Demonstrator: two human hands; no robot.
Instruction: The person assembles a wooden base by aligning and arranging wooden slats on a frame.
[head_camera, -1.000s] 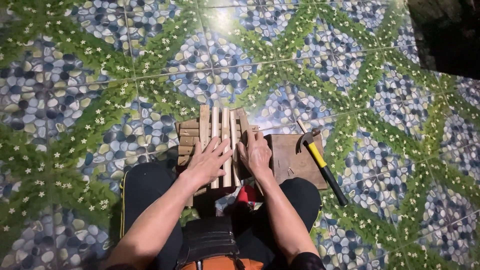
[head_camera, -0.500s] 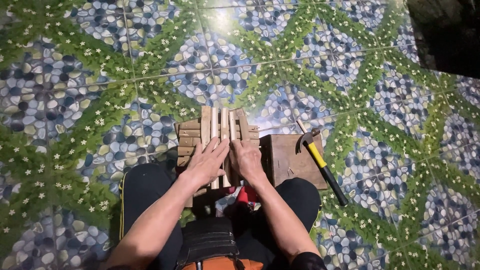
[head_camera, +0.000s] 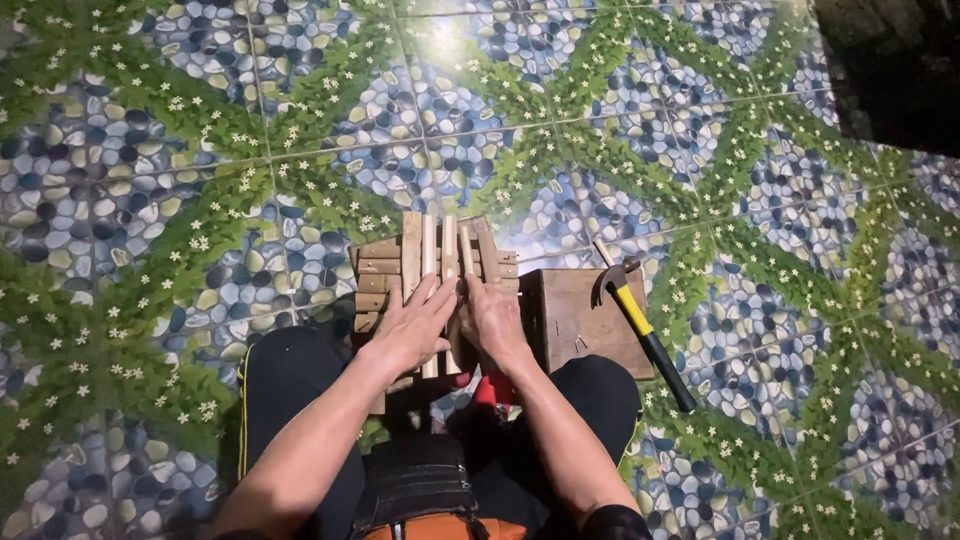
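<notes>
Looked like home floor or patio used as makeshift workspace: glossy pebble-and-leaf patterned tiles (head_camera: 200, 150), person seated on floor, claw hammer (head_camera: 640, 325), wooden slats (head_camera: 440, 255), small wooden board (head_camera: 575, 315).

No packages, labels, signs or screens in view, only patterned floor tiles (head_camera: 200, 150)

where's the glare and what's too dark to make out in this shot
Head view: a bright glare patch sits on the glossy floor tile at top centre; the top-right corner is near black, nothing readable. Both hands and the wooden slats are evenly lit and sharp.
</notes>
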